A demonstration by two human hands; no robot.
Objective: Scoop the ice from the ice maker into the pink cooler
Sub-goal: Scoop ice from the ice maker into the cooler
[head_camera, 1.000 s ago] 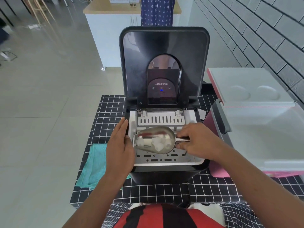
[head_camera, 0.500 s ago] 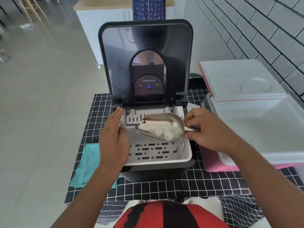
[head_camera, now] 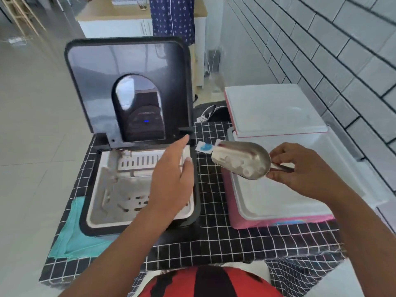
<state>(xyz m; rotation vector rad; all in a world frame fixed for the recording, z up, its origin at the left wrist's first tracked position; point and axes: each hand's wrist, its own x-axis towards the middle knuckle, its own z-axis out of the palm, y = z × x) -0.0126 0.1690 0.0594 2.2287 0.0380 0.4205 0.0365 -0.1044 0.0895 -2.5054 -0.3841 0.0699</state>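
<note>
The black ice maker [head_camera: 137, 227] stands with its lid raised; its white basket [head_camera: 111, 198] looks nearly bare of ice. My right hand [head_camera: 304, 168] grips the handle of a metal scoop [head_camera: 242, 159] loaded with ice cubes [head_camera: 240, 166]. The scoop hangs over the left rim of the pink cooler [head_camera: 267, 221], whose lid [head_camera: 272, 108] leans open at the back. My left hand [head_camera: 173, 179] hovers flat, fingers straight, over the right side of the basket.
A teal cloth [head_camera: 72, 236] lies left of the ice maker on the black checked tablecloth [head_camera: 214, 243]. A grey brick wall [head_camera: 321, 50] runs along the right. A white counter [head_camera: 120, 22] stands behind.
My right hand has lifted the loaded scoop out of the ice maker and carried it right, over the cooler's edge. My left hand has shifted from the basket's left rim toward its right side.
</note>
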